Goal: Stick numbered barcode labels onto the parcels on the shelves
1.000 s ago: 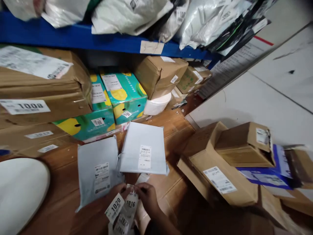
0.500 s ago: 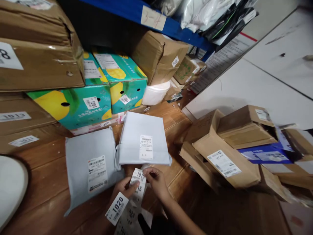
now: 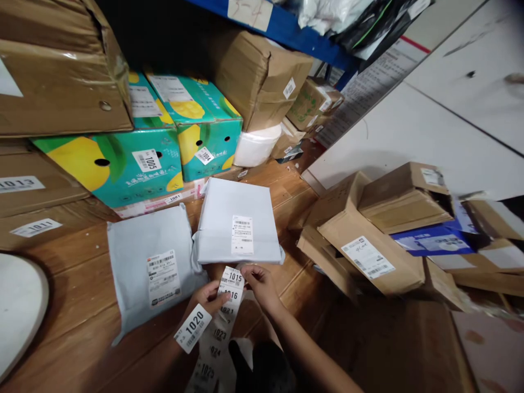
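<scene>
While our left hand [image 3: 207,297] grips the long white strip of numbered barcode stickers [image 3: 219,333] from its left side, thumb laid across the paper, our right hand [image 3: 260,284] pinches the top sticker, the one reading 1015, between thumb and forefinger at its upper right corner. The strip hangs down between our wrists over the brown wooden plank floor [image 3: 82,333]; a loose white sticker marked 1020 [image 3: 193,328] juts out beneath our left hand.

Just beyond our fingertips lie two pale grey plastic mailer parcels, each with a white shipping label: the flatter one [image 3: 153,267] to the left, the squarer one [image 3: 239,221] straight ahead, their edges touching.

Behind them stand two teal cardboard boxes printed with yellow fruit [image 3: 164,142], tagged 1005 and 1004, resting on a flat carton marked 1001. Large brown cardboard cartons [image 3: 57,87] stack at the left, and another taped brown carton [image 3: 262,76] leans at the back beside a white round tub [image 3: 257,150]. A blue metal shelf beam [image 3: 298,33] runs overhead.

To our right, a heap of brown cardboard parcels [image 3: 376,245] crowds the floor beside a blue-and-white mailer [image 3: 429,240].
</scene>
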The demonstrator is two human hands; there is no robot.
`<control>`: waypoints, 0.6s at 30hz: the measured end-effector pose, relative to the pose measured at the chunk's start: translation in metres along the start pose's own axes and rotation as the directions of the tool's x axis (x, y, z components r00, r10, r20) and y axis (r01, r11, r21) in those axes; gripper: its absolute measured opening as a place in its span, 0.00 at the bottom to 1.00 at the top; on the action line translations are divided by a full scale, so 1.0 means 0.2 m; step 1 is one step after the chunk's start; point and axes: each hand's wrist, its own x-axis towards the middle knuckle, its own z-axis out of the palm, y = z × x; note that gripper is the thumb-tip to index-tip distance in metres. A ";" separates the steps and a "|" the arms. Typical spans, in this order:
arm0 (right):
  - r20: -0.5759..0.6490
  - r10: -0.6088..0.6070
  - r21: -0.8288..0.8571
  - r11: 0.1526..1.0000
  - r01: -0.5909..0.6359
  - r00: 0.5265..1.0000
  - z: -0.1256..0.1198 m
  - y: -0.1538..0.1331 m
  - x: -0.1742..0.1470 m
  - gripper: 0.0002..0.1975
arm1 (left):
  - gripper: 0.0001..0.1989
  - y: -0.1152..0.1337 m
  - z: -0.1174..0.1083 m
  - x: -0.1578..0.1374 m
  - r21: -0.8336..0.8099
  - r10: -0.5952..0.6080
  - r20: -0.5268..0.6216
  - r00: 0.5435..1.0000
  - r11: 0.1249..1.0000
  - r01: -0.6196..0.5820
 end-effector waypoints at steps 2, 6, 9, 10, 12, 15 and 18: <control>0.023 0.006 -0.018 1.000 -0.005 1.000 0.00 -0.01 0.01 0.23 | 0.30 -0.02 0.00 0.00 0.020 -0.022 -0.008 1.000 1.000 0.022; 0.066 0.009 -0.046 0.999 -0.006 0.998 -0.01 0.00 0.02 0.22 | 0.29 -0.04 -0.02 0.01 0.097 -0.043 -0.048 0.998 0.994 0.047; 0.038 -0.027 -0.071 0.997 0.030 0.999 0.01 0.06 0.02 0.18 | 0.28 -0.04 -0.04 0.02 0.203 -0.055 -0.076 0.996 0.977 0.069; 0.015 -0.046 -0.083 0.995 0.047 0.999 0.01 0.09 0.02 0.18 | 0.27 -0.04 -0.04 0.02 0.244 -0.062 -0.089 0.994 0.966 0.082; -0.045 -0.096 -0.113 0.989 0.090 0.994 0.03 0.15 0.01 0.16 | 0.25 -0.05 -0.03 0.01 0.326 -0.082 -0.129 0.988 0.938 0.120; -0.163 -0.202 -0.171 0.970 0.174 0.966 0.06 0.25 0.03 0.14 | 0.20 -0.07 -0.01 -0.04 0.424 -0.115 -0.169 0.979 0.888 0.177; -0.352 -0.300 -0.229 0.946 0.229 0.887 0.07 0.33 0.10 0.16 | 0.13 -0.08 0.02 -0.11 0.471 -0.151 -0.168 0.974 0.856 0.214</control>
